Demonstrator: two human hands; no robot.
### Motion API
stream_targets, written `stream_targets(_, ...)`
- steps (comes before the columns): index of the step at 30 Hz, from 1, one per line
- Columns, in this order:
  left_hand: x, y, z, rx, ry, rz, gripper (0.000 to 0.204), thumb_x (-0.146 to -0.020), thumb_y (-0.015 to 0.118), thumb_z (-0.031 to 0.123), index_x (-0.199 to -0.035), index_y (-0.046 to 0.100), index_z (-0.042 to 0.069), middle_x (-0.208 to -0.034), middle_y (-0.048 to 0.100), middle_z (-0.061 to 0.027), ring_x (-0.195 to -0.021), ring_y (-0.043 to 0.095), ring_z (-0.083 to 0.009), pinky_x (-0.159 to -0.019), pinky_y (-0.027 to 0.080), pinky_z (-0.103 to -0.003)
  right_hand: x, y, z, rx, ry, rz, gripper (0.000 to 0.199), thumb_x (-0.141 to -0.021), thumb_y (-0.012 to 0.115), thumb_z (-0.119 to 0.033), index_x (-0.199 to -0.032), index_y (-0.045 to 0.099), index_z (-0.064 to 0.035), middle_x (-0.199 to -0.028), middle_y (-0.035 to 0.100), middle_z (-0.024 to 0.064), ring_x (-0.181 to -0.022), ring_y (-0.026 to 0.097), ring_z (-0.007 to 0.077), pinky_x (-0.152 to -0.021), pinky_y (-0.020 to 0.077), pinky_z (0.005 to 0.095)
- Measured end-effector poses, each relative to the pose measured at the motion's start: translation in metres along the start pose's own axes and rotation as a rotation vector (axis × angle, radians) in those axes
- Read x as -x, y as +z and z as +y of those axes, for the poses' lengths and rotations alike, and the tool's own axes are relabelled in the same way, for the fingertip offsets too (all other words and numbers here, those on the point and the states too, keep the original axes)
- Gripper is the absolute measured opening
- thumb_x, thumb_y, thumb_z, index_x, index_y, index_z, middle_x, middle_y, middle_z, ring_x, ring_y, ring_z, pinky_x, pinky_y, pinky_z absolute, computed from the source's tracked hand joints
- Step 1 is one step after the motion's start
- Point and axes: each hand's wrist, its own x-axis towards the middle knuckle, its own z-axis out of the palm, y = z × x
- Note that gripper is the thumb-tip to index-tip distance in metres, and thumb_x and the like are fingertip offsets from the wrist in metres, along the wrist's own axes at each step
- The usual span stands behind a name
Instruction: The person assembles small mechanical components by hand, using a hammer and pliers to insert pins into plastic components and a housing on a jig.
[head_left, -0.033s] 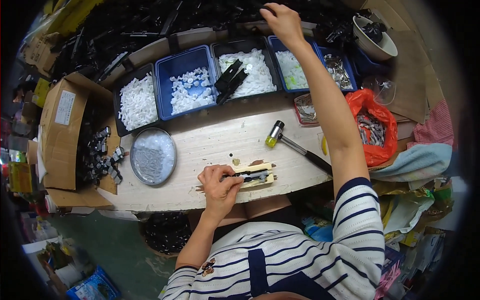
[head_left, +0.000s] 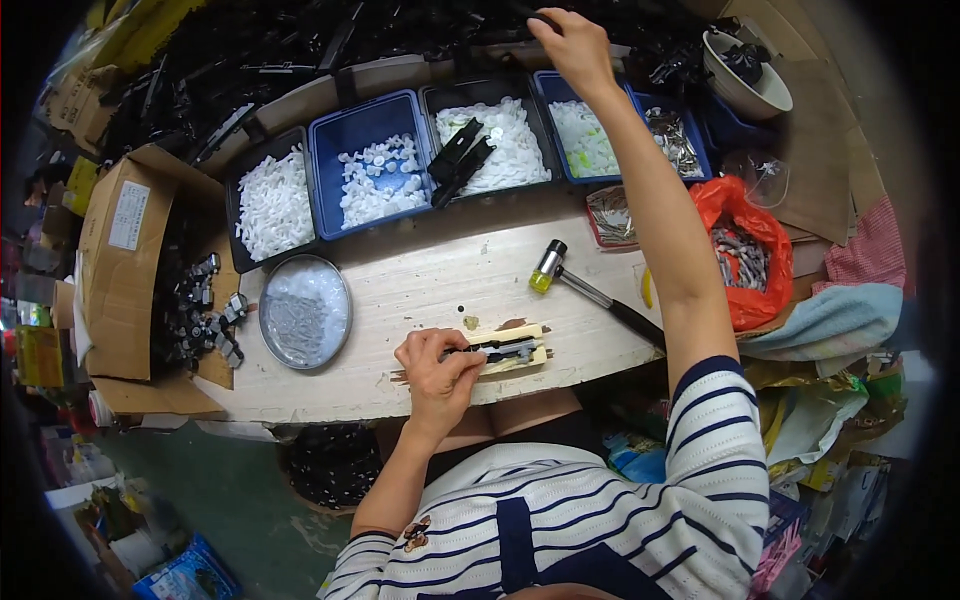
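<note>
Left hand [head_left: 436,366] pinching a dark part [head_left: 500,349] on the near wooden jig [head_left: 512,350], unchanged from before, while right hand [head_left: 572,42] reaches far, seemingly closed on black parts [head_left: 420,30].

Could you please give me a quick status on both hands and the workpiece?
Left hand pressing dark part on wooden jig. Right hand reaching into far black parts pile. Hammer lying beside jig.
</note>
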Motion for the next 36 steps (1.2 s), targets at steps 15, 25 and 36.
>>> stream_targets(15,0.005,0.001,0.001,-0.051,0.033,0.024,0.010,-0.063,0.069,0.008,-0.071,0.065,0.011,-0.083,0.054,0.0002,-0.083,0.044,-0.0178,-0.078,0.026,-0.032,0.083,-0.101,0.002,-0.815,0.402,-0.258,0.023,-0.077,0.068,-0.019,-0.091,0.062,-0.0026,-0.074,0.056,-0.0027,-0.070,0.049,0.0045,-0.064,0.0387,0.0189)
stream_targets(25,-0.011,-0.008,0.038,0.488,-0.063,0.127,0.045,-0.073,0.068,0.010,-0.113,0.052,0.002,-0.094,0.055,-0.0088,-0.078,0.053,-0.0157,-0.071,0.042,-0.027,0.186,-0.152,-0.096,-1.387,0.487,-1.117,0.030,-0.084,0.057,-0.011,-0.111,0.047,-0.0009,-0.087,0.058,0.0049,-0.079,0.056,0.0095,-0.068,0.0446,0.0227)
stream_targets(36,0.018,-0.017,0.021,0.953,-0.493,0.197,0.011,-0.081,0.060,0.003,-0.091,0.061,-0.001,-0.086,0.056,-0.0019,-0.068,0.057,-0.0078,-0.059,0.045,-0.018,0.248,-0.155,-0.144,-0.524,-0.182,-0.715,0.031,-0.075,0.065,-0.013,-0.102,0.054,-0.0018,-0.086,0.057,0.0139,-0.076,0.056,0.0276,-0.066,0.0446,0.0330)
